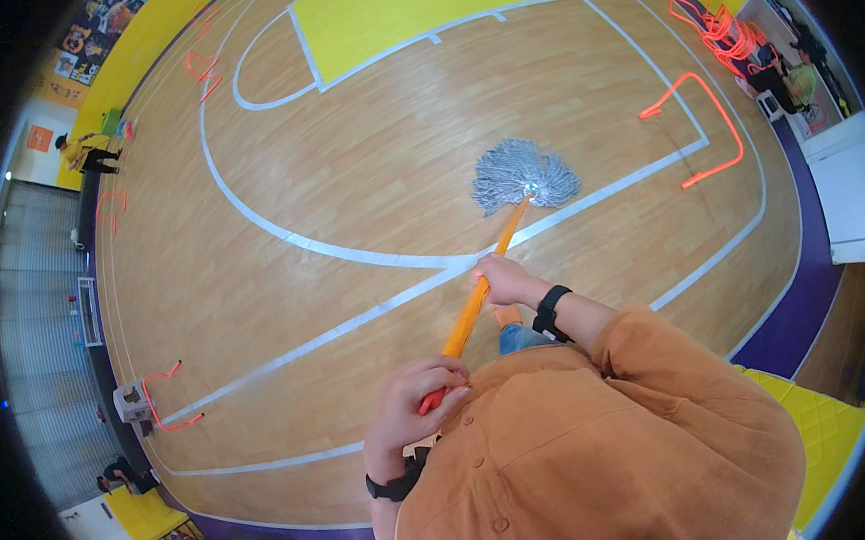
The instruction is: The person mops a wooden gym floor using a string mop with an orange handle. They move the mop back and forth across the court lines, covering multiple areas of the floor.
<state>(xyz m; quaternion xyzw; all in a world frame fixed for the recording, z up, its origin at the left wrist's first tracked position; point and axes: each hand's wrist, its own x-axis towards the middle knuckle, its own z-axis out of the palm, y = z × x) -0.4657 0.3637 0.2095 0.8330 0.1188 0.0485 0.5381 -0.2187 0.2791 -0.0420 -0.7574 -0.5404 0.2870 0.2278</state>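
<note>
A string mop with a grey-blue head (519, 172) lies spread on the wood-pattern court floor (371, 200), just above a white line. Its orange handle (467, 319) slants down towards my body. My left hand (420, 397) is closed around the handle's red end, close to my shirt front. Further down the shaft, my right hand (504, 278) grips the orange part. Both wrists wear black bands.
An orange hurdle frame (730, 123) stands at the right, beyond it a pile of orange hurdles (733, 36) and a seated person (793, 80). More hurdles stand along the left side, where a person in yellow (87, 151) stands. A yellow padded mat (808, 420) is at lower right.
</note>
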